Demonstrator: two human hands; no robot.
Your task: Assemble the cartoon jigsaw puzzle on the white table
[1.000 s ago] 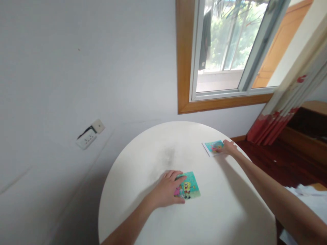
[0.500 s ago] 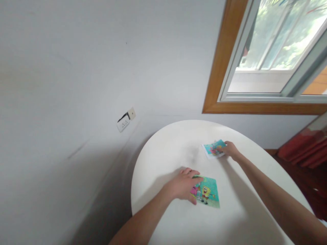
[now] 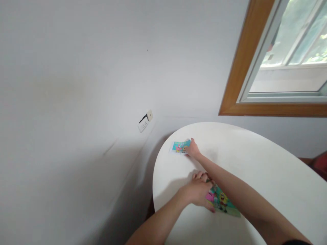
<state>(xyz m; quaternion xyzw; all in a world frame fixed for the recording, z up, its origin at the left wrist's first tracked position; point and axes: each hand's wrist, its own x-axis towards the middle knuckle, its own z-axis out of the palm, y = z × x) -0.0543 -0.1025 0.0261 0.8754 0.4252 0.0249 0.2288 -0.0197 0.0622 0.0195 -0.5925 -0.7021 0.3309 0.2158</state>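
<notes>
My left hand (image 3: 198, 191) lies flat with its fingers spread on the left part of a colourful cartoon picture card (image 3: 221, 202) near the front of a round white table (image 3: 255, 163). My right arm crosses over that card. My right hand (image 3: 192, 149) reaches to the table's far left edge and presses its fingertips on a second, smaller cartoon card (image 3: 178, 147), which partly overhangs the rim. Whether the fingers pinch that card or only rest on it is not clear.
A plain grey wall stands behind and to the left, with a loose white socket (image 3: 144, 121) hanging from it. A wood-framed window (image 3: 255, 68) is at the upper right. A bit of red curtain (image 3: 320, 163) shows at the right edge.
My right hand has slid the small card leftward across the table to its left edge. The view has swung left. My left hand stays on the larger card.
</notes>
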